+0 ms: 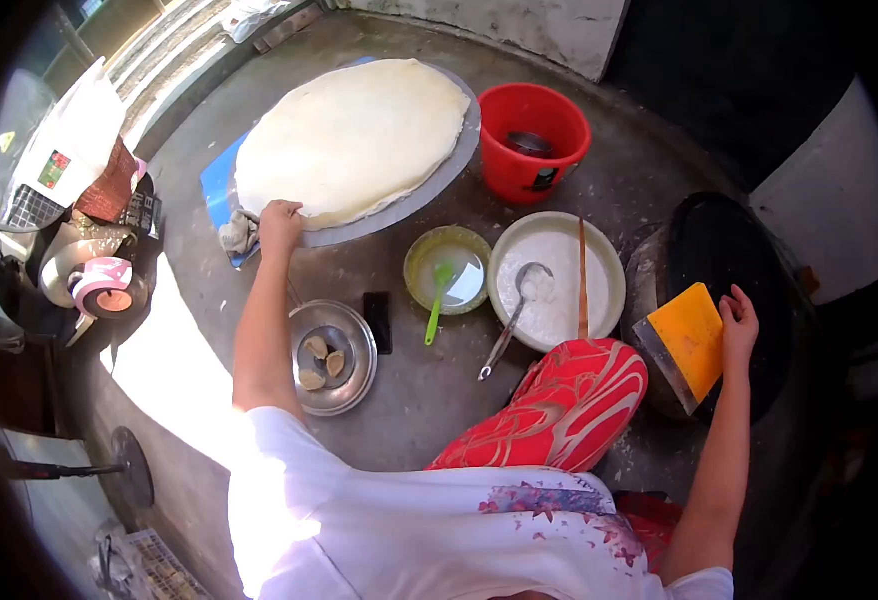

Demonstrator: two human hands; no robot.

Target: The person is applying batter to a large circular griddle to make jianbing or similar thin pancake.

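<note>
My left hand [281, 228] is at the near left edge of a large round tray, its fingers closed at the rim of a thin pale sheet [354, 140] that covers most of the tray [399, 214]. A crumpled grey cloth [240, 232] lies just left of that hand. On the right, my right hand [739, 325] holds a yellow scraper [691, 338] with a metal edge, over the rim of a black round griddle [724, 260]. Between my hands stand a large bowl of white batter [559, 245] with a metal ladle [509, 335] and a brown stick [583, 280].
A yellowish bowl [421, 252] holds liquid and a green brush [437, 300]. Behind stands a red bucket [519, 180]. A metal dish [364, 385] with several pale lumps and a dark phone [378, 322] lie on the floor. A standing object [133, 467] is at lower left.
</note>
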